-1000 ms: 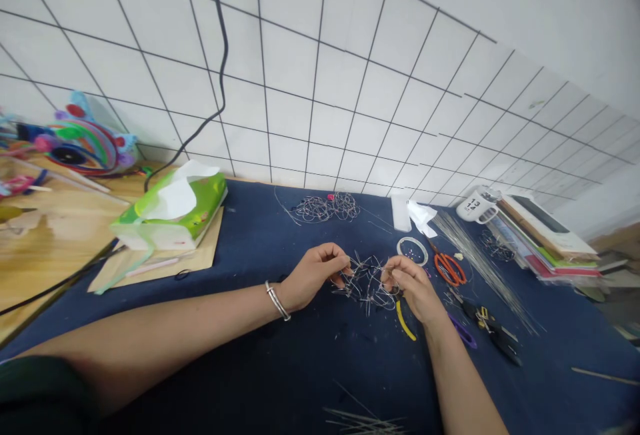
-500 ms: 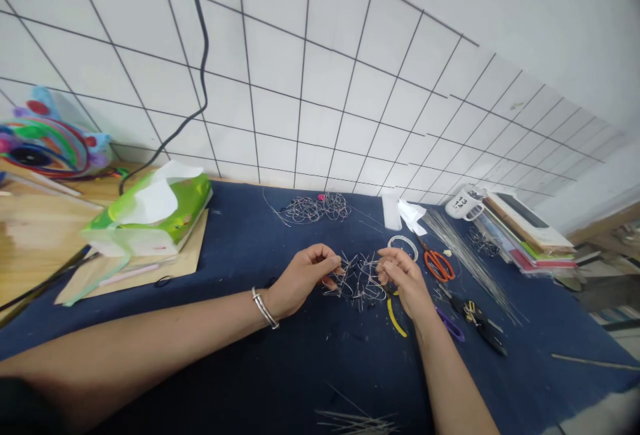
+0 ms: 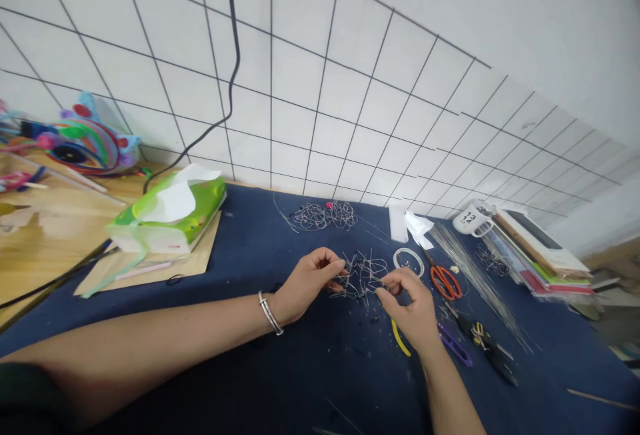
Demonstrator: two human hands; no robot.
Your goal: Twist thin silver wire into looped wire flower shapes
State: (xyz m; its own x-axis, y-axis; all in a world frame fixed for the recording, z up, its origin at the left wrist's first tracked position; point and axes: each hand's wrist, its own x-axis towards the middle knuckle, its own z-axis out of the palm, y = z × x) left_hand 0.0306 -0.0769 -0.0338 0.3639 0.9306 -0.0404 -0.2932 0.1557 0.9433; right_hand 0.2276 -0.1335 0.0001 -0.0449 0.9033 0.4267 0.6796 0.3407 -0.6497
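Observation:
A loose tangle of thin bent wire (image 3: 361,271), with small dark and pinkish bits on it, is held between my two hands just over the dark blue cloth. My left hand (image 3: 313,281), with a silver bangle at the wrist, pinches the wire's left side between thumb and fingers. At the right side my right hand (image 3: 410,301) has thumb and forefinger closed on a wire end. Partly under my right hand lies a tool with a yellow handle (image 3: 400,338); its head is hidden. A white ring (image 3: 409,261) lies just beyond that hand.
Behind the hands lies a similar wire bundle (image 3: 325,215). To the right are orange-handled scissors (image 3: 446,282), black pliers (image 3: 487,349), a purple-handled tool (image 3: 455,345), long straight wires (image 3: 480,281), a mug (image 3: 473,218) and stacked books (image 3: 543,255). A green tissue pack (image 3: 170,211) stands left.
My right hand has lowered and its thumb and forefinger have closed on the wire's right side. My left hand keeps its pinch. The whole view has shifted slightly.

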